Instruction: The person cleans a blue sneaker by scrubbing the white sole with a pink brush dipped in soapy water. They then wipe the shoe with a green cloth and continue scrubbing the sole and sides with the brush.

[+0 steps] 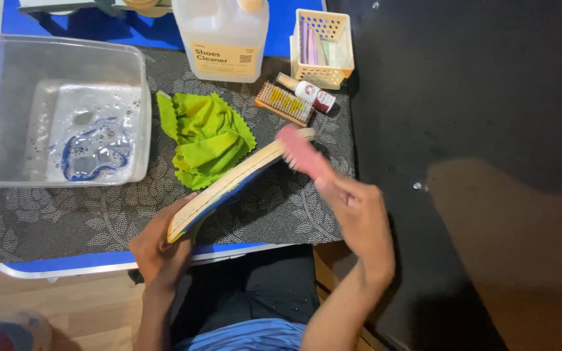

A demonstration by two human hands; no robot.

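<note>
the left hand is closed around the near end of a shoe insole, holding it on edge so it slants up and away over the patterned grey mat. the insole shows a pale cream face with a blue underside along its rim. the right hand is wrapped around the handle of a pink brush, whose head meets the far tip of the insole; the brush is blurred, so i cannot tell exactly how the bristles sit against it.

just beyond the insole lies a crumpled green cloth on the mat. to the left stands a clear plastic tub with shallow soapy water and a blue-edged shape lying in it. at the far edge are a large pale jug of cleaner, a small cream basket, a wooden brush lying flat, and a small bottle with a dark red base on its side, touching that brush.

as i judge it, the insole is gripped only at one end, so a hard stroke at the far tip could bend it or twist it out of the left hand. a wide sweep of the pink brush could flick suds across the blue worktop or knock the small bottle. the tub sits near the worktop's left edge, and a nudge from an elbow could slop its water.
</note>
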